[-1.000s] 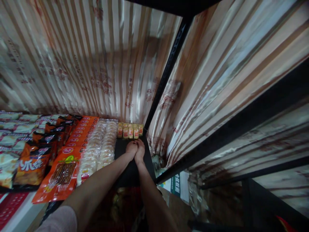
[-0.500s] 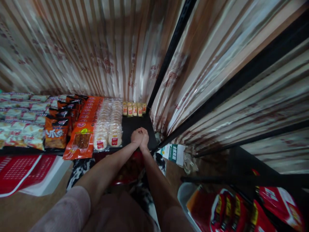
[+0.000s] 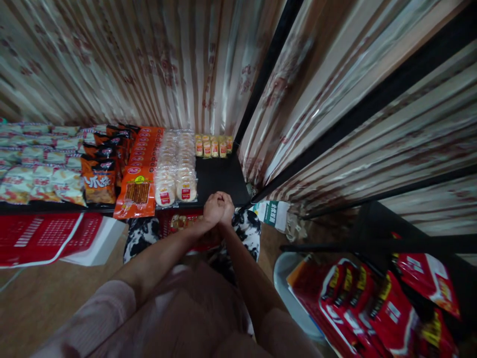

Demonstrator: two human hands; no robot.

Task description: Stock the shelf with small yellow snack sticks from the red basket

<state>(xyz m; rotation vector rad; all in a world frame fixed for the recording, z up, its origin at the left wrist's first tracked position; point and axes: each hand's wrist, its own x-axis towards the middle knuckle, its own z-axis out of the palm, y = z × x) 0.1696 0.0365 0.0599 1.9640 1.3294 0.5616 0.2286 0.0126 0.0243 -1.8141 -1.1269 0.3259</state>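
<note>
Head view: my bare left hand and bare right hand are clasped together just below the centre of the frame, fingers folded closed over each other. My forearms rise from the lower left and lower right, slanting inward to nearly meet at the wrists. The clasp is at the front edge of a flat black shelf; I cannot tell whether it touches. To its left stand two rows of round whitish biscuits in clear plastic; above, small yellow packets with red labels line the shelf's back.
</note>
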